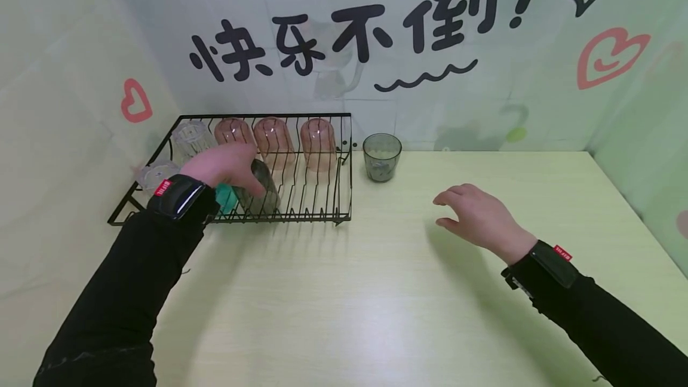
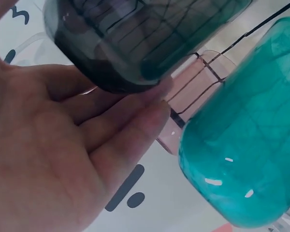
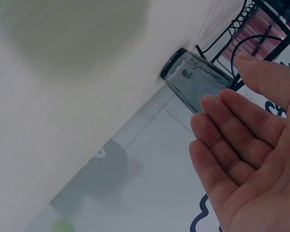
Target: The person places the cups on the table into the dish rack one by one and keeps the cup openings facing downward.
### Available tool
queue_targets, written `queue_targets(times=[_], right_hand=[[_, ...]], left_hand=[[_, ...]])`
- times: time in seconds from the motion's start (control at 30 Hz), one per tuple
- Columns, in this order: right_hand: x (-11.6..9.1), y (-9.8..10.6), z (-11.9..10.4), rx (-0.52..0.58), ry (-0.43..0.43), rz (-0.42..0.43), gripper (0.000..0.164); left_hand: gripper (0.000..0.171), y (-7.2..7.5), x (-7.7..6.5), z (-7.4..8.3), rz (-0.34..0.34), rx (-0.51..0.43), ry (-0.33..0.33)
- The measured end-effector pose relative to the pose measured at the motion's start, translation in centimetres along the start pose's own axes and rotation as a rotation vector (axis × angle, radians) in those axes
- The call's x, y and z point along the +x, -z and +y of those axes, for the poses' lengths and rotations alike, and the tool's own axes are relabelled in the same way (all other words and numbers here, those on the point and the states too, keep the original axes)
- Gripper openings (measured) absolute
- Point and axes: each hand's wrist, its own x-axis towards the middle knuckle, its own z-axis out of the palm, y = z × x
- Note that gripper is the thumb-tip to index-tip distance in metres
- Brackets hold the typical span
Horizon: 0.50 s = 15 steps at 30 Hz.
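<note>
My left hand [image 1: 228, 166] reaches over the black wire rack [image 1: 301, 218] and grips a grey see-through glass [image 1: 262, 193] by its base end. That glass lies upside down at a tilt in the rack's front row. In the left wrist view, the fingers curl under the rounded base of the grey glass [image 2: 106, 53], and the thumb is mostly out of frame. Beside it stands a teal glass [image 2: 241, 130], partly covered by the hand in the head view. My right hand [image 1: 481, 220] hovers above the table with relaxed fingers, holding nothing.
Three pink glasses [image 1: 318, 142] stand inverted along the rack's back row. Clear glasses [image 1: 190, 138] fill its left end. Another grey glass [image 1: 381, 160] stands upright on the table [image 1: 333, 303], right of the rack and close to the back wall. Printed sheets [image 1: 634, 118] enclose the sides.
</note>
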Motion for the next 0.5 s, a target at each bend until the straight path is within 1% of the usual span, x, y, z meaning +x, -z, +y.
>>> queue_targets(times=[0.13,0.23,0.37,0.5], right_hand=[[0.1,0.0,-0.1,0.000,0.007,0.003,0.032],[0.1,0.1,-0.1,0.001,0.012,0.007,0.032],[0.2,0.3,-0.2,0.002,0.011,0.006,0.032],[0.4,0.4,-0.2,0.000,0.012,0.010,0.032]], left_hand=[[0.087,0.0,-0.4,0.1,0.034,-0.015,-0.034],[0.088,0.0,-0.8,0.3,0.066,-0.038,-0.064],[0.079,0.1,-1.5,1.0,0.136,-0.025,-0.111],[0.074,0.2,-2.2,2.1,0.202,0.012,-0.159]])
